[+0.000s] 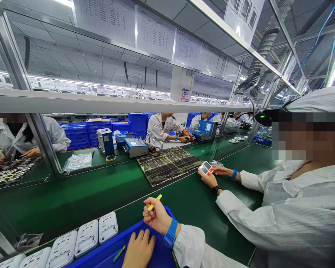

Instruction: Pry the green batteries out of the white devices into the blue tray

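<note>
My right hand wears a blue wrist strap and pinches a thin yellow tool, tip pointing left, just above the far edge of a blue tray. My left hand lies flat on the tray's floor and holds nothing. A green pen lies in the tray just left of that hand. Several white plastic device shells lie in a row on the green belt, left of the tray.
A co-worker's hands at my right hold a white device with red buttons. A dark taped mat lies across the belt. Beyond it are blue test boxes, blue crates, a metal shelf frame and other seated workers.
</note>
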Motion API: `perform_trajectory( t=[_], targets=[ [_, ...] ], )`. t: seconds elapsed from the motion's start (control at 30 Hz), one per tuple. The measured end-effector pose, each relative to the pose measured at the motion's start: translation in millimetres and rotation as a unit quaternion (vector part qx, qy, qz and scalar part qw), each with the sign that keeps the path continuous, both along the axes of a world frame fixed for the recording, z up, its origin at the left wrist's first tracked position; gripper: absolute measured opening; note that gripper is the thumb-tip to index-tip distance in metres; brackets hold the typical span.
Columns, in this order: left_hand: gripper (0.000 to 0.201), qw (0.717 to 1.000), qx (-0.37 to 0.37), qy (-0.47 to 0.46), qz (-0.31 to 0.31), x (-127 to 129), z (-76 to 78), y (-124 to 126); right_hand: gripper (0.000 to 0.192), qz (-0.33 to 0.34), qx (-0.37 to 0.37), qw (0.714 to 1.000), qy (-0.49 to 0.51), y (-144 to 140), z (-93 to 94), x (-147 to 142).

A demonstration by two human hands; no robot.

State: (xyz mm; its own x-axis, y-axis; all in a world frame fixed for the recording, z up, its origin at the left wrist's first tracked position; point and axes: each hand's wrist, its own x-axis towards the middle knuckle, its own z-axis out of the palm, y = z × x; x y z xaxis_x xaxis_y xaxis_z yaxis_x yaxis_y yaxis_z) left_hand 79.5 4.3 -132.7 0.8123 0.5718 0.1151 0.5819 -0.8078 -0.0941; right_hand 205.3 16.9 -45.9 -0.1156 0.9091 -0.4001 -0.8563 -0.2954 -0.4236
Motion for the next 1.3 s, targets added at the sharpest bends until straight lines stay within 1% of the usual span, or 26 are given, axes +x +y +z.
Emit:
perform_trajectory(
  t=[0.1,0.17,0.37,0.43,0.57,0.67,0.83,0.97,1.1,1.2,1.3],
  targets=[
    [0.036,1.0,-0.007,0.012,0.014,2,-1.7,0,0.034,0.0,0.003,1.0,0.0,0,-1.2,1],
    [0.036,1.0,-0.016,0.01,0.013,3,0.5,0,0.035,0.002,0.003,1.0,-0.001,1,-1.4,1],
    [0.041,0.998,-0.059,0.027,-0.018,-2,21.8,-2,0.035,0.007,0.006,1.0,0.001,0,-0.8,1],
    [0.041,0.997,-0.069,0.034,-0.023,-4,24.3,-2,0.034,0.008,0.006,1.0,0.002,0,-0.3,1],
    [0.042,0.998,-0.049,0.016,-0.023,-5,16.6,-1,0.034,0.006,0.002,1.0,0.001,0,0.5,0],
    [0.044,0.999,-0.046,0.024,-0.014,-5,11.3,0,0.035,0.006,-0.002,1.0,0.0,0,1.0,0],
    [0.041,0.998,-0.051,0.026,-0.007,-5,11.6,0,0.036,0.005,-0.005,1.0,-0.003,0,2.1,-1],
    [0.044,0.999,-0.042,0.028,0.014,-6,7.3,0,0.037,0.005,-0.009,1.0,-0.005,-1,3.9,-1],
    [0.047,0.998,-0.046,0.035,0.002,-7,4.2,2,0.037,0.005,-0.013,1.0,-0.004,-1,5.3,-1],
    [0.049,0.997,-0.068,0.033,0.004,-7,12.0,1,0.036,0.003,-0.014,1.0,-0.004,-2,5.6,-1],
    [0.052,0.993,-0.103,0.06,0.013,-5,29.5,-3,0.036,0.002,-0.018,1.0,-0.004,-2,5.8,-1]
  ],
)
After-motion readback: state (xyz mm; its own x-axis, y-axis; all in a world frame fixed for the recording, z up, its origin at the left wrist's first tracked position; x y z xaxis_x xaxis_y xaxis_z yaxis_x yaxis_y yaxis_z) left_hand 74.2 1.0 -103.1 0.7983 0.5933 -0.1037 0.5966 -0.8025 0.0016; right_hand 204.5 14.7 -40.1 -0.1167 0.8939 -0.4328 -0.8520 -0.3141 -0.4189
